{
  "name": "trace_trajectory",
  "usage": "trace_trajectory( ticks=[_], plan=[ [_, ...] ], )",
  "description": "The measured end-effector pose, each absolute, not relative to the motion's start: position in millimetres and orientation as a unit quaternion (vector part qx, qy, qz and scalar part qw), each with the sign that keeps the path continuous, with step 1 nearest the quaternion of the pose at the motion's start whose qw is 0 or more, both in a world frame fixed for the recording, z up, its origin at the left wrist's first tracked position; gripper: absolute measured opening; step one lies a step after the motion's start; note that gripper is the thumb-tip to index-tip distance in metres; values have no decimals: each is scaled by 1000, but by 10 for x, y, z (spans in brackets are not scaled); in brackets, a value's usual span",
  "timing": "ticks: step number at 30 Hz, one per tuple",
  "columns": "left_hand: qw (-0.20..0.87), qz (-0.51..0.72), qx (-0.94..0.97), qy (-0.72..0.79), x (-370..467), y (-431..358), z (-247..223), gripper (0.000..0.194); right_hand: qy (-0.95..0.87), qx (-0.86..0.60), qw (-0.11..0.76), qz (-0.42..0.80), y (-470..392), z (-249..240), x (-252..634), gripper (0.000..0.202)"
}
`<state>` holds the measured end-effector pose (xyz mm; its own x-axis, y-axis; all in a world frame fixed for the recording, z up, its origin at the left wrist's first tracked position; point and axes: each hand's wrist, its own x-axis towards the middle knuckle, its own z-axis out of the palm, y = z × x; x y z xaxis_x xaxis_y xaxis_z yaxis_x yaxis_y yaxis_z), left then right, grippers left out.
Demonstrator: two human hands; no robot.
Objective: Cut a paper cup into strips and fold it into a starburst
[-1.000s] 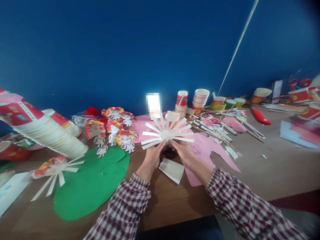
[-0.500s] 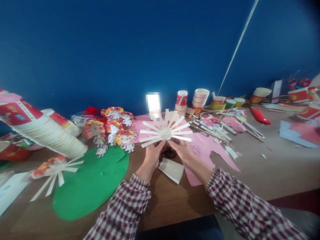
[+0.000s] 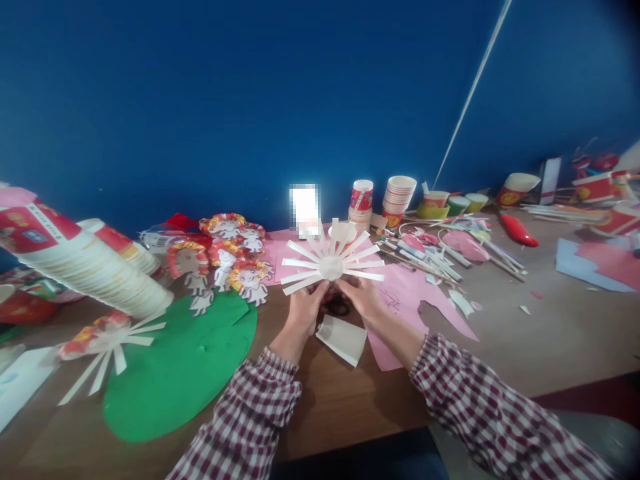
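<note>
Between my hands is a paper cup cut into strips [image 3: 331, 268], its strips fanned out around a round base. My left hand [image 3: 304, 308] pinches its near edge from the left. On the right, my right hand [image 3: 361, 298] pinches the same edge with thumb and fingers. Dark scissor handles [image 3: 338, 307] show partly beneath my hands. Just below lies a white piece of paper [image 3: 341, 340] on the wooden table. A pink paper sheet [image 3: 395, 300] with dark pen marks is by my right wrist.
A green paper oval [image 3: 175, 373], another cut cup [image 3: 117, 340] and a leaning cup stack [image 3: 95, 260] are at left. Paper lion figures [image 3: 225, 260] lie behind the oval. Cup stacks [image 3: 399, 200], pens [image 3: 425, 257] and a red object [image 3: 519, 230] sit at right.
The view has shifted very slightly. Both hands keep their pinch on the cut cup, which stays in nearly the same place.
</note>
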<state>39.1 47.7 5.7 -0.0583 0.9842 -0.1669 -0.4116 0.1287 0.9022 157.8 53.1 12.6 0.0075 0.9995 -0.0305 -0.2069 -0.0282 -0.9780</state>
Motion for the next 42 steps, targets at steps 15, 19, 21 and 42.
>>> trace_trajectory(
  ticks=[15,19,21,42],
  plan=[
    [577,585,335,461,390,489,30,28,-477,-471,531,519,539,94,1587,23],
    [576,581,342,462,387,489,16,28,-503,-489,512,495,532,105,1604,24],
    [573,578,342,469,391,486,9,28,-509,-507,500,483,522,129,1612,22],
    [502,569,430,490,387,505,-122,27,-546,-559,473,408,576,-18,1631,16]
  ],
)
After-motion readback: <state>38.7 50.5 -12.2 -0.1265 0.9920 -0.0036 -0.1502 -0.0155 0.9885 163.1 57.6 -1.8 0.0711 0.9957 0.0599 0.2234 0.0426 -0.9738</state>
